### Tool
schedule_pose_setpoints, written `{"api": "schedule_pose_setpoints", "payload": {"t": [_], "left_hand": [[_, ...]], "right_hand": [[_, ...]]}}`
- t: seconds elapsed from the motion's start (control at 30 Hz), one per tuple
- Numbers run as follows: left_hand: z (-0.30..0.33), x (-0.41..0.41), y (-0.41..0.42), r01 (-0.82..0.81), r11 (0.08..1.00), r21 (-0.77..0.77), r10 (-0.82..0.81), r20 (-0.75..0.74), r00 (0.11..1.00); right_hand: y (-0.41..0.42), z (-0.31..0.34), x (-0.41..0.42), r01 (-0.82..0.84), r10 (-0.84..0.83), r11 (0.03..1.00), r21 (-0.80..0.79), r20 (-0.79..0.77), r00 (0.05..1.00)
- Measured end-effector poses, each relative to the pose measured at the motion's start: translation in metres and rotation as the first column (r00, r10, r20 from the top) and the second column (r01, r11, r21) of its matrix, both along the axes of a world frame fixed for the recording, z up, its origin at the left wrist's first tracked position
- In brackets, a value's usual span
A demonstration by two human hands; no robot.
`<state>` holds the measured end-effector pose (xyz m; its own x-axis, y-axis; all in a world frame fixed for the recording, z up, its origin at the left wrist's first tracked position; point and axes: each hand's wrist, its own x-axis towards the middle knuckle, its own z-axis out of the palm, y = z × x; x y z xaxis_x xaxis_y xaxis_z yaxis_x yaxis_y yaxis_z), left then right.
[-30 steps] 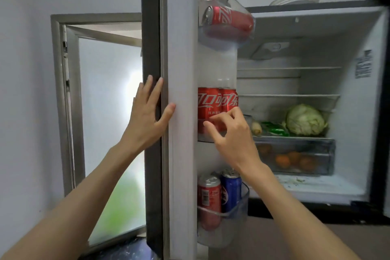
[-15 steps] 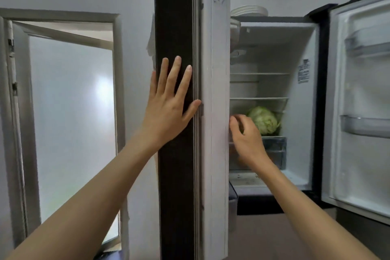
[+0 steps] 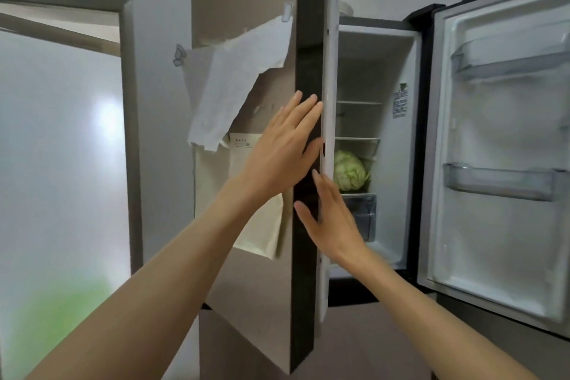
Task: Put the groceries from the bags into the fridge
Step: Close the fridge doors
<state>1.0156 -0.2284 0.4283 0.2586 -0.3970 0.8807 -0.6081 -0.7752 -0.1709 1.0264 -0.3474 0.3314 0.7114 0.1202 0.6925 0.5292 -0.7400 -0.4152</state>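
The fridge's left door [image 3: 303, 40] stands edge-on in front of me, its dark edge facing the camera. My left hand [image 3: 285, 148] lies flat with straight fingers on the door's outer face and edge. My right hand [image 3: 330, 219] presses with straight fingers against the door's edge lower down. Inside the fridge, a green cabbage [image 3: 350, 174] sits on a shelf above a clear drawer [image 3: 364, 213]. The cans in the left door's racks are hidden behind the door.
The fridge's right door [image 3: 499, 148] hangs wide open at the right, its racks bare. Paper sheets [image 3: 243, 71] are clipped to the left door's outer face. A frosted glass door [image 3: 61, 148] in a metal frame fills the left.
The left door has swung further toward the fridge body, so its outer face with the papers now shows. My right hand came out from inside onto the door's edge.
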Motion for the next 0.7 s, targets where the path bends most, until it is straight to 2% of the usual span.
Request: {"api": "schedule_pose_setpoints", "payload": {"t": [0.13,0.2,0.27,0.33,0.47,0.7], "left_hand": [[-0.011,0.014,-0.002,-0.048,0.999,-0.007,0.048,0.046,0.998],[-0.015,0.023,0.004,-0.101,0.995,-0.023,0.101,0.000,0.995],[-0.021,0.035,0.013,-0.174,0.985,-0.018,0.172,-0.069,0.983],[-0.024,0.048,0.024,-0.237,0.972,-0.006,0.234,-0.114,0.965],[-0.027,0.080,0.044,-0.318,0.948,-0.012,0.312,-0.170,0.935],[-0.041,0.156,0.062,-0.347,0.937,0.032,0.348,-0.113,0.931]], "right_hand": [[-0.010,0.000,0.012,0.032,-0.032,0.993,-0.110,-0.001,0.999],[-0.014,0.002,0.020,0.044,-0.043,0.994,-0.095,0.009,0.999],[-0.017,0.006,0.032,0.095,-0.088,0.992,-0.087,0.078,0.993],[-0.018,0.012,0.048,0.180,-0.150,0.973,-0.147,0.196,0.969],[-0.015,0.019,0.085,0.375,-0.234,0.885,-0.275,0.433,0.871],[-0.014,0.010,0.164,0.514,-0.357,0.827,-0.230,0.491,0.795]]}}
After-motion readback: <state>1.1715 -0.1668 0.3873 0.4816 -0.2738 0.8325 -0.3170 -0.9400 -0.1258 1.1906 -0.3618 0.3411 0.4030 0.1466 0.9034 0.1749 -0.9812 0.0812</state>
